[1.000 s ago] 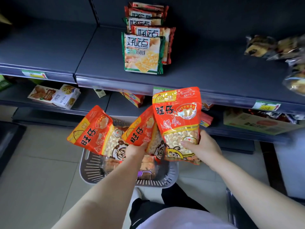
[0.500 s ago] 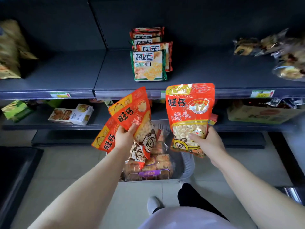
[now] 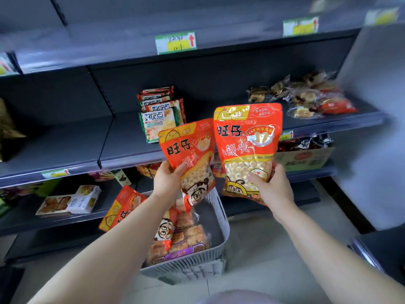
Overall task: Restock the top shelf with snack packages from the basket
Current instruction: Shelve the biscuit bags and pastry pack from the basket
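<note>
Red snack bag (image 3: 188,150) pinched near its bottom by the left hand (image 3: 167,178), thumb across the front, fingers hidden behind. Just right of it, a second red bag (image 3: 247,145), upright, gripped low in the right hand (image 3: 274,187) the same way, both raised before the middle shelf (image 3: 65,145) and below the top shelf (image 3: 98,51), surface out of sight above its blurred front edge. Under the left wrist, a third red bag (image 3: 122,207) half hidden by the forearm (image 3: 122,238), unclear whether resting in the grey basket (image 3: 186,268) or on its rim; inside, beneath both grips, clear packs of brown pastries (image 3: 190,235), partly covered.
</note>
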`<action>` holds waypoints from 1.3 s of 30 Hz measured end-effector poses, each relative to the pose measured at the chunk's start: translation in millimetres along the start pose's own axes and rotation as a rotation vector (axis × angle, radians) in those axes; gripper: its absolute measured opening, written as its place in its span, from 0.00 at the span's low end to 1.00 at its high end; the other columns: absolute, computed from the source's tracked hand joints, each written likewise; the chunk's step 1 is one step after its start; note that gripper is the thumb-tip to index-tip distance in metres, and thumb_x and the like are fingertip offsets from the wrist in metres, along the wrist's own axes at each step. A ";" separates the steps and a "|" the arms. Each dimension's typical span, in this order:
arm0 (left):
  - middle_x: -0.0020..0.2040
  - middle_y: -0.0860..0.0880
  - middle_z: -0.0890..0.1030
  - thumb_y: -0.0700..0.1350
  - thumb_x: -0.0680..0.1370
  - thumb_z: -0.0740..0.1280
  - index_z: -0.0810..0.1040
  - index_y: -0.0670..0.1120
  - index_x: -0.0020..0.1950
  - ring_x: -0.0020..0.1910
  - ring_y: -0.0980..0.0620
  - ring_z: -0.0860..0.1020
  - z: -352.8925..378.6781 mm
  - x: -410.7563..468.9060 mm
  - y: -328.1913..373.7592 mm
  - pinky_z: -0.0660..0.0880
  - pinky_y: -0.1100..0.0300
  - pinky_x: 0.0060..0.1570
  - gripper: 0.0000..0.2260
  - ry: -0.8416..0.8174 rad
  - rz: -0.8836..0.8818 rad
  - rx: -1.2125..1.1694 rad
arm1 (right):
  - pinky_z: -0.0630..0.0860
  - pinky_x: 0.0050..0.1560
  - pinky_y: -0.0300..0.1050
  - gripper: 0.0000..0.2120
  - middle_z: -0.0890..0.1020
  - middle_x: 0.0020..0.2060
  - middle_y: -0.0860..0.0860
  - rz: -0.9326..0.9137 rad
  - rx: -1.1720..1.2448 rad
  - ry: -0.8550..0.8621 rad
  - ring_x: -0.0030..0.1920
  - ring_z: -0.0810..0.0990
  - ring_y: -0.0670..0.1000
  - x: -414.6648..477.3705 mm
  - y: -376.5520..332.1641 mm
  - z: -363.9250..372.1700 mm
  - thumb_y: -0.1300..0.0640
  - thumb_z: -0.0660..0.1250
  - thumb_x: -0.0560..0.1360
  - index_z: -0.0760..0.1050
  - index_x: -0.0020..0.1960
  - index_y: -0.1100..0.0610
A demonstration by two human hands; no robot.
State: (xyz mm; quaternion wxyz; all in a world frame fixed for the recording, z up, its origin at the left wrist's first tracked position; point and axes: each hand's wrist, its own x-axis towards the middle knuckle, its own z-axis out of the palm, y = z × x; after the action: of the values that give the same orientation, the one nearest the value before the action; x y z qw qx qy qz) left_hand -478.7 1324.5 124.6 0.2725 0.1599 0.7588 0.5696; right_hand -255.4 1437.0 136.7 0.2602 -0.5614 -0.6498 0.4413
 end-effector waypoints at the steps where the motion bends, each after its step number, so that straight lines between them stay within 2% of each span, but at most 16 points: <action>1: 0.51 0.50 0.84 0.51 0.78 0.70 0.76 0.53 0.51 0.50 0.47 0.83 10.6 -3.9 8.5 0.80 0.45 0.54 0.06 -0.012 0.016 -0.007 | 0.77 0.53 0.57 0.24 0.79 0.52 0.49 -0.010 0.018 0.017 0.52 0.79 0.55 -0.2 -0.3 -11.8 0.45 0.73 0.71 0.66 0.60 0.52; 8: 0.48 0.51 0.83 0.53 0.78 0.68 0.74 0.52 0.49 0.47 0.47 0.83 106.2 -51.3 74.8 0.80 0.44 0.52 0.06 -0.039 0.148 0.018 | 0.78 0.51 0.57 0.21 0.80 0.49 0.45 -0.132 0.140 0.128 0.50 0.81 0.52 0.7 5.4 -113.5 0.44 0.73 0.70 0.67 0.57 0.48; 12: 0.48 0.50 0.83 0.54 0.78 0.68 0.75 0.54 0.46 0.47 0.46 0.83 152.5 -78.3 123.0 0.81 0.43 0.50 0.06 -0.026 0.250 -0.017 | 0.79 0.50 0.54 0.21 0.80 0.48 0.43 -0.216 0.225 0.213 0.48 0.81 0.49 8.1 -0.8 -174.3 0.46 0.74 0.71 0.68 0.58 0.49; 15: 0.47 0.50 0.82 0.53 0.79 0.68 0.74 0.54 0.46 0.47 0.46 0.83 180.6 -96.3 164.8 0.81 0.43 0.51 0.05 -0.017 0.335 -0.077 | 0.79 0.48 0.51 0.20 0.79 0.48 0.44 -0.254 0.265 0.290 0.48 0.81 0.50 15.2 -12.5 -216.8 0.46 0.72 0.73 0.67 0.59 0.49; 22: 0.49 0.50 0.83 0.54 0.77 0.68 0.77 0.53 0.48 0.48 0.47 0.83 214.3 -113.3 264.0 0.81 0.42 0.50 0.06 0.005 0.447 -0.195 | 0.79 0.51 0.57 0.24 0.80 0.55 0.49 -0.314 0.326 0.411 0.52 0.81 0.55 43.2 -58.1 -284.5 0.46 0.71 0.74 0.66 0.63 0.52; 26: 0.50 0.49 0.83 0.54 0.78 0.68 0.76 0.51 0.51 0.48 0.46 0.83 230.6 -103.3 317.1 0.81 0.42 0.50 0.08 0.028 0.460 -0.268 | 0.77 0.54 0.55 0.24 0.79 0.57 0.50 -0.331 0.368 0.468 0.54 0.80 0.56 66.0 -93.2 -304.9 0.45 0.69 0.75 0.65 0.64 0.53; 29: 0.49 0.49 0.83 0.55 0.78 0.67 0.75 0.51 0.49 0.48 0.45 0.83 244.9 -86.9 354.0 0.80 0.42 0.51 0.08 0.072 0.496 -0.276 | 0.77 0.52 0.51 0.24 0.79 0.57 0.51 -0.356 0.404 0.491 0.54 0.80 0.56 90.1 -118.7 -314.0 0.45 0.68 0.75 0.64 0.64 0.54; 34: 0.48 0.50 0.81 0.56 0.78 0.67 0.74 0.51 0.52 0.47 0.46 0.82 268.3 -40.9 410.2 0.80 0.43 0.53 0.10 0.118 0.563 -0.254 | 0.78 0.52 0.55 0.24 0.78 0.58 0.51 -0.417 0.453 0.510 0.54 0.80 0.56 145.1 -160.7 -323.8 0.46 0.68 0.76 0.61 0.64 0.54; 39: 0.49 0.49 0.82 0.54 0.79 0.65 0.75 0.49 0.52 0.46 0.46 0.81 295.1 17.8 453.9 0.80 0.46 0.53 0.09 0.128 0.626 -0.202 | 0.80 0.48 0.52 0.22 0.76 0.54 0.49 -0.501 0.558 0.521 0.49 0.80 0.52 212.3 -200.2 -331.2 0.48 0.69 0.76 0.58 0.59 0.52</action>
State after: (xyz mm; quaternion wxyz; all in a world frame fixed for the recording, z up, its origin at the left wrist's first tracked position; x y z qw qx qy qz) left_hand -347.9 1699.9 492.7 0.0507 0.3210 0.6282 0.7070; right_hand -129.1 1737.8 433.9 0.6552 -0.3877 -0.5345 0.3671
